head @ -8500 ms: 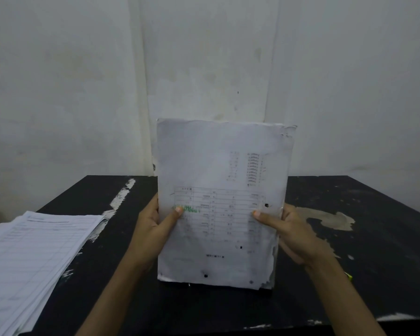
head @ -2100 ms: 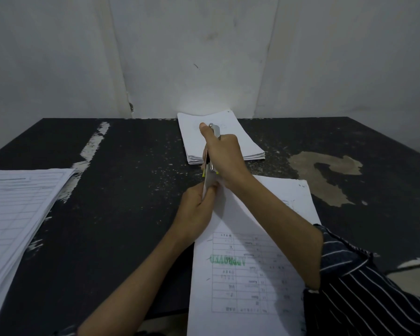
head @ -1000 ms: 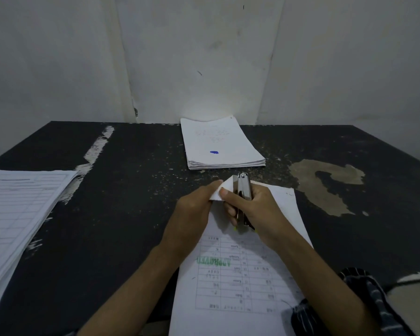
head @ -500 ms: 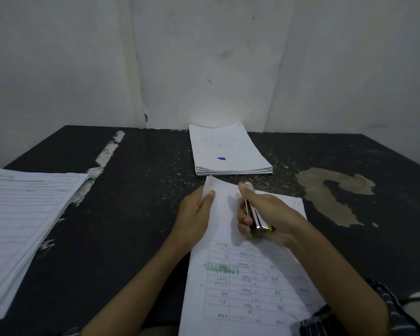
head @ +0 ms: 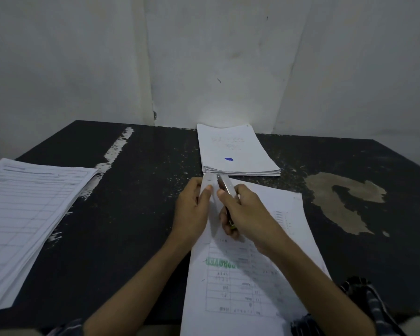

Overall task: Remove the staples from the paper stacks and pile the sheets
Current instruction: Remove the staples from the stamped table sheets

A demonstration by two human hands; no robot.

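A stapled paper stack (head: pixel 257 275) with a green stamp and a printed table lies in front of me, hanging over the table's near edge. My left hand (head: pixel 192 214) pinches its far left corner, thumb on top. My right hand (head: pixel 243 214) grips a metal staple remover (head: pixel 224 186), its tip pointing at that same corner. A neat pile of loose sheets (head: pixel 235 151) with a blue mark rests at the back by the wall.
A second thick stack of lined forms (head: pixel 27 214) lies at the left edge of the black table (head: pixel 131 214). A patch of worn paint (head: pixel 344 200) marks the right side. White walls close off the back.
My left hand has slid up to the stack's far corner and pinched it. My right hand has swung the staple remover forward so its tip sits at that corner.
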